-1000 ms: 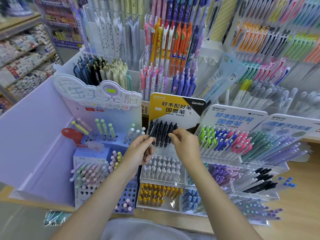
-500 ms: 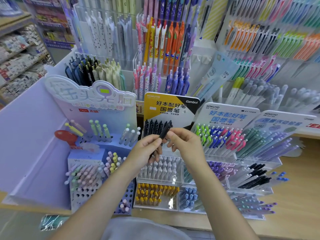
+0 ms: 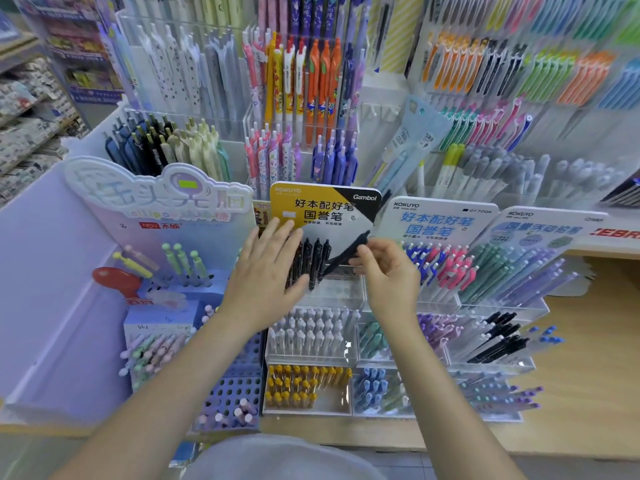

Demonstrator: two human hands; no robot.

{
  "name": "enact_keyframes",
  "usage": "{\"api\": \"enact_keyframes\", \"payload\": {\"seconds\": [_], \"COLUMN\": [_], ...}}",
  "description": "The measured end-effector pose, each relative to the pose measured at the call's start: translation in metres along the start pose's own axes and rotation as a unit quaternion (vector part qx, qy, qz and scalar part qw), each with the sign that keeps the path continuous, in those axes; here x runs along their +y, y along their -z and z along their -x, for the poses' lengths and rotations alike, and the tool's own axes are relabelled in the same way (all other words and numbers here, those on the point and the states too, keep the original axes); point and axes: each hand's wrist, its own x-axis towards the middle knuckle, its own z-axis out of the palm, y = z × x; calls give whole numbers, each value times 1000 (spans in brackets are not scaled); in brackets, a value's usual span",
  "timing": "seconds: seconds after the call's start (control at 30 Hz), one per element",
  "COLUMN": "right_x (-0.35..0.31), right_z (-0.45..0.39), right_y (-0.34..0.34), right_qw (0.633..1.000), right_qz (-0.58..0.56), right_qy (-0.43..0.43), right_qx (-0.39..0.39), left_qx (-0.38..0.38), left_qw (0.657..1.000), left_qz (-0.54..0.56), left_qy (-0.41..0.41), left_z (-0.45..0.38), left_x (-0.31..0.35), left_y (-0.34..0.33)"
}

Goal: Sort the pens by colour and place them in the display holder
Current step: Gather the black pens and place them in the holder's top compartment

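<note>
Black pens (image 3: 313, 259) stand in a row in the clear tray (image 3: 332, 292) under the yellow card (image 3: 311, 211). Left hand (image 3: 265, 271), fingers straight and spread, rests against their left end; it should hold that row upright. Right hand (image 3: 388, 271) pinches one black pen (image 3: 346, 254), tilted, tip low toward the row's right end. I judge the tip should slide into the gap just right of the last pen, then tip upright. Room is tight: the card is close behind, the tray wall in front, blue and pink pens (image 3: 440, 261) just right.
</note>
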Motion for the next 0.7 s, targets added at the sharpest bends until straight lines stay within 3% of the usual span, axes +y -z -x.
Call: {"api": "enact_keyframes", "payload": {"seconds": [0.07,0.17,0.5,0.7], "right_x": [6,15,30,32], "right_z": [-1,-3,-8,-9], "right_y": [-7,-13,-23,-27], "right_qw": [999,996,948,939], "right_qz": [27,77,270,302], "right_qy": [16,29,126,125], "right_qx": [-11,-28,-110,-108], "left_qx": [-59,-80,-88,-84], "left_qw": [997,995,996,996], "left_qz": [-39,-55,-17,-10], "left_qy": [6,3,8,5], "left_z": [1,3,4,3], "left_x": [-7,-14,-15,-15], "left_y": [-9,-16,-18,-17]}}
